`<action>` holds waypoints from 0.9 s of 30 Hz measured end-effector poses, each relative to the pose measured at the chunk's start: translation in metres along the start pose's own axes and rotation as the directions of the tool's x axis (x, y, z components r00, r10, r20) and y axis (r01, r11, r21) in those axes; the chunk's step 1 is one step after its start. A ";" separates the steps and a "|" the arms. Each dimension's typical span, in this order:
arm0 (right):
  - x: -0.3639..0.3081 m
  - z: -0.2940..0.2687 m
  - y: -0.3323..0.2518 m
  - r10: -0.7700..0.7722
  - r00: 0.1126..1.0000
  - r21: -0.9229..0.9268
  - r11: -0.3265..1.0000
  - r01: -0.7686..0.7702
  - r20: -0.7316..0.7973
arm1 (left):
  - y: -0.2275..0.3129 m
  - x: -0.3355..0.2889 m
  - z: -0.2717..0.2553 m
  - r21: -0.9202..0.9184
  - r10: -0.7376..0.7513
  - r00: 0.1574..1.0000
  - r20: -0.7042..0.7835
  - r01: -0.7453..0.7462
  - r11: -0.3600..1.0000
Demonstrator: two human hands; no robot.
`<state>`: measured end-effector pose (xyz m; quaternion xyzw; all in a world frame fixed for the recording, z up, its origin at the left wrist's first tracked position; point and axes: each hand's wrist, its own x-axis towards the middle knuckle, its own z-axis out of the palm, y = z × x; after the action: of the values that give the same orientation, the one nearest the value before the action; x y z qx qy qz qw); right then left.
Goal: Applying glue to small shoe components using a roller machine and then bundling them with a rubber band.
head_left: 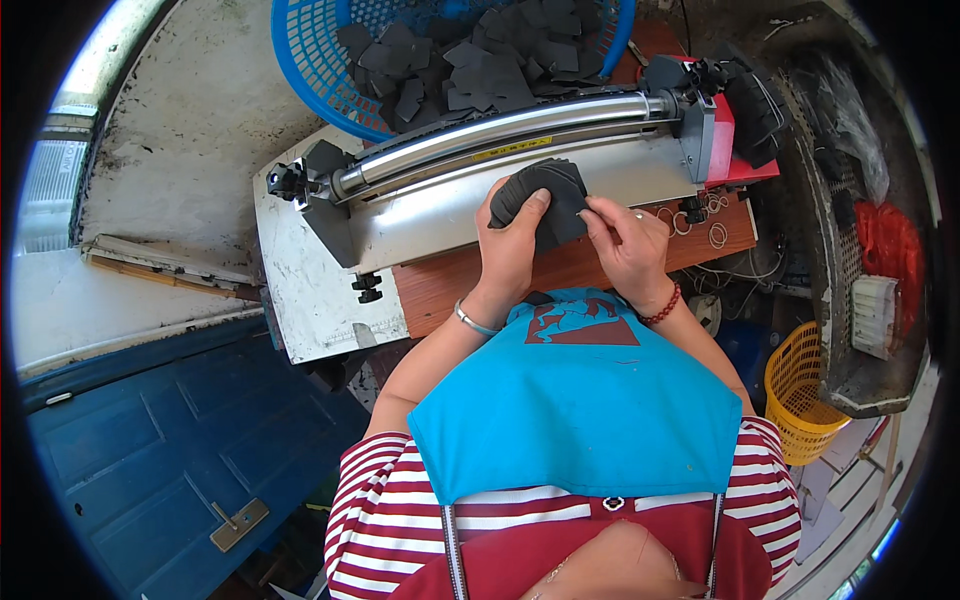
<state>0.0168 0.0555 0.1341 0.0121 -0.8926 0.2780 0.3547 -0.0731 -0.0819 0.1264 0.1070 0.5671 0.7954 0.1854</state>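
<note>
A fanned stack of thin black sheet pieces (545, 195) is held in front of me, over the near edge of a roller machine (440, 222). My left hand (512, 235) is closed round the stack's left side, its thumb pressed on top. At the right edge of the stack, my right hand (632, 240) pinches a corner of the pieces between thumb and fingers. Behind the stack runs the machine's shiny metal roller (500, 130), above a pale metal feed plate. The undersides of the pieces are hidden by my hands.
Beyond the machine stands a blue plastic basket (300, 70) heaped with black cut pieces (490, 75). A reddish wooden board (450, 290) lies under the machine. Pale rings (718, 235) rest at its right. A yellow basket (800, 390) sits at lower right, a blue door (150, 440) at left.
</note>
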 end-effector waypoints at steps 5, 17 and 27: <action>0.002 0.009 0.007 0.620 0.724 0.625 0.444 -0.642 0.303 | 0.015 -0.004 -0.003 -0.242 -0.168 0.986 0.020 0.168 0.956; 0.024 0.017 0.036 0.536 0.666 0.377 0.556 -0.741 0.518 | 0.011 -0.001 -0.050 -0.022 0.049 0.995 -0.090 -0.051 0.998; 0.059 0.063 0.044 0.465 0.834 -0.206 0.884 -0.420 0.297 | 0.013 0.005 -0.070 -0.193 -0.154 0.970 -0.186 0.117 0.974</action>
<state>-0.0763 0.0715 0.1129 -0.1712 -0.9347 0.2866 0.1223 -0.1062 -0.1438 0.1148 -0.0297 0.5143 0.8356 0.1907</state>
